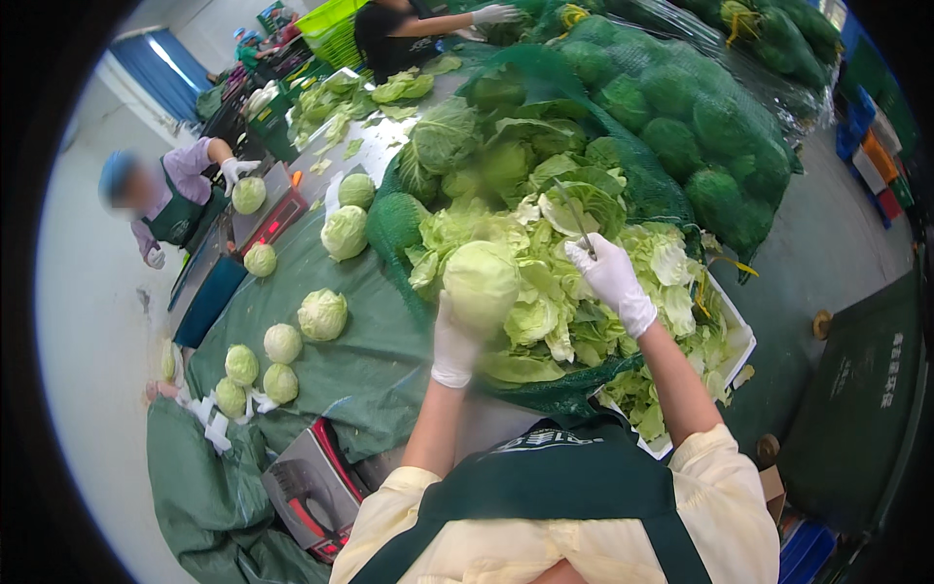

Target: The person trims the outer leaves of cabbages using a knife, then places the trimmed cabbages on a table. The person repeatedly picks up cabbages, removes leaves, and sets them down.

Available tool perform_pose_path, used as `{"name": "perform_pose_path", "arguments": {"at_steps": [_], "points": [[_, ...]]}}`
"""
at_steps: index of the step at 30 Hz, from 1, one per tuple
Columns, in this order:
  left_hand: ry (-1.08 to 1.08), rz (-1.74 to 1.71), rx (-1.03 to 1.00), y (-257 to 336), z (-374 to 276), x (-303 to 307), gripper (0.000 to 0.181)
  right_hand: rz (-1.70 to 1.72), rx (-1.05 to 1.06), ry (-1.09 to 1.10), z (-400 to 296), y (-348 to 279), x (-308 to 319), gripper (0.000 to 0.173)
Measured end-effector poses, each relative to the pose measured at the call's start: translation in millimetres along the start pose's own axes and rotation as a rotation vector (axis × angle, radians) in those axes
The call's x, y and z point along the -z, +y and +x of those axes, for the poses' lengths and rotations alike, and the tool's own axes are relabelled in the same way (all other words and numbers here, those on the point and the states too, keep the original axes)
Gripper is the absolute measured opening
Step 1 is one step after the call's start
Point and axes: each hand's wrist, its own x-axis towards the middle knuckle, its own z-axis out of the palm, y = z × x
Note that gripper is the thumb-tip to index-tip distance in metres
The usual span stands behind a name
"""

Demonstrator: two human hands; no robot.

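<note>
My gloved left hand holds a pale green cabbage head from its lower left side. In my gloved right hand is a thin-bladed knife, its tip pointing up and away from me, apart from the cabbage. Below both hands lies a heap of loose cabbage leaves in an opened green mesh sack. Whole cabbages with dark outer leaves sit at the sack's far side.
Trimmed cabbages rest on a green cloth to the left. A scale stands near me at lower left. A white foam box holds leaves at right. Full mesh sacks lie behind. A co-worker handles a cabbage at left.
</note>
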Motion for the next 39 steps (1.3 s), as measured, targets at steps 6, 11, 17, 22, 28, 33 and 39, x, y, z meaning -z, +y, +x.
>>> {"name": "perform_pose_path", "arguments": {"at_steps": [6,11,17,22,28,33,39], "points": [[0.053,0.178,-0.028,7,-6,-16,0.073,0.223,0.157,-0.028,-28,-44,-35,0.054],[0.021,-0.255,0.046,6,-19,-4,0.066,0.125,0.026,-0.085,-32,-53,-53,0.046],[0.14,-0.017,-0.214,80,-31,43,0.063,-0.115,0.303,0.104,-26,4,-84,0.037],[0.389,-0.219,-0.387,221,-46,90,0.06,-0.37,0.219,0.107,-29,79,-95,0.039],[0.804,-0.101,-0.703,358,-74,249,0.054,-0.421,0.249,0.132,-31,69,-92,0.038],[0.847,-0.072,-1.061,421,-111,328,0.052,-0.359,0.298,0.151,-28,72,-100,0.041],[0.755,-0.034,-0.76,372,-4,229,0.047,-0.397,0.262,0.115,-30,76,-93,0.046]]}}
